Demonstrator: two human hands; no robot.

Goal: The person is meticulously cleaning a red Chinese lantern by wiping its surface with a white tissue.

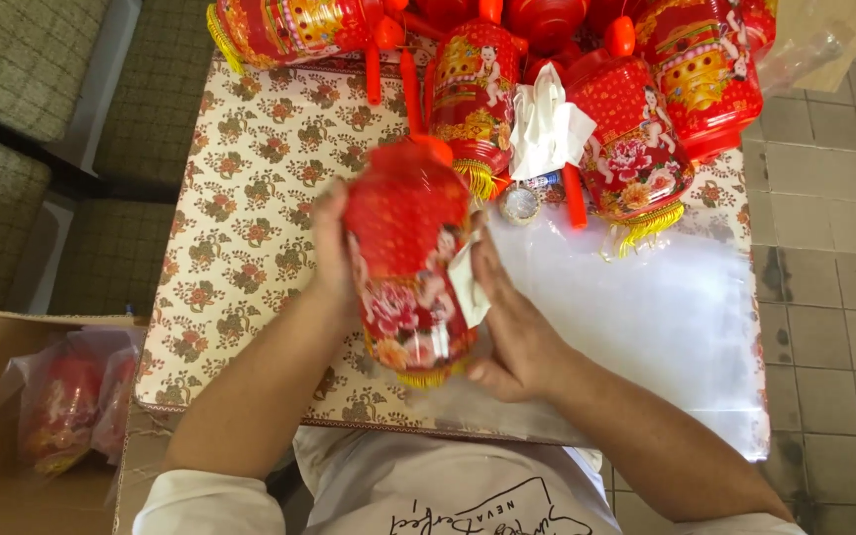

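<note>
Two hands held one red lantern [408, 267] over the flowered table [240, 218], just in front of the person's chest. The left hand [331, 253] wrapped its 9 o'clock side, fingers apparently curled behind, though blur hid them. The right hand [512, 327] cupped the 4 o'clock side, fingers pressed together against a white slip [468, 282]. More lanterns [636, 149] lay at 12 o'clock, a clear plastic sheet [646, 307] at 3 o'clock.

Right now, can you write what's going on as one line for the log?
left hand: holds red lantern | right hand: holds lantern, white paper at fingers | table: more lanterns at far edge
</note>
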